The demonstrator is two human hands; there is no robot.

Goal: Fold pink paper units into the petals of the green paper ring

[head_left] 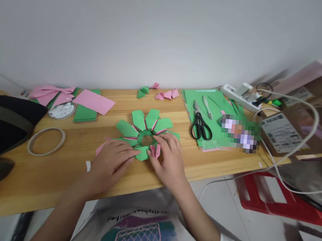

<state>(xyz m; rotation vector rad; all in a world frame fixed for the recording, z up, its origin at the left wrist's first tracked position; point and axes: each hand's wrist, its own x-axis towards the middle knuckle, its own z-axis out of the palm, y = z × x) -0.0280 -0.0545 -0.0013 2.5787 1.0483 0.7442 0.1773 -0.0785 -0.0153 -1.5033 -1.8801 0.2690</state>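
A folded paper flower (pixel 152 119) lies on the wooden table in front of me, its green petals set in a ring with thin pink folds between them. My left hand (pixel 114 158) covers its near left side, fingertips pressed on a green petal (pixel 142 153). Part of a pink paper piece (pixel 99 148) sticks out beside that hand. At the near right of the ring, my right hand (pixel 170 160) has thumb and index finger closed around a small pink folded paper piece (pixel 155 150). The palms and some fingertips are hidden.
Black scissors (pixel 199 126) and a cutter (pixel 207 107) lie on green paper (pixel 190 98) at right. A tape roll (pixel 46 142) and pink paper (pixel 94 101) are at left. Small folded pieces (pixel 167 94) sit by the wall. A power strip (pixel 241 97) and cardboard box (pixel 304 128) stand right.
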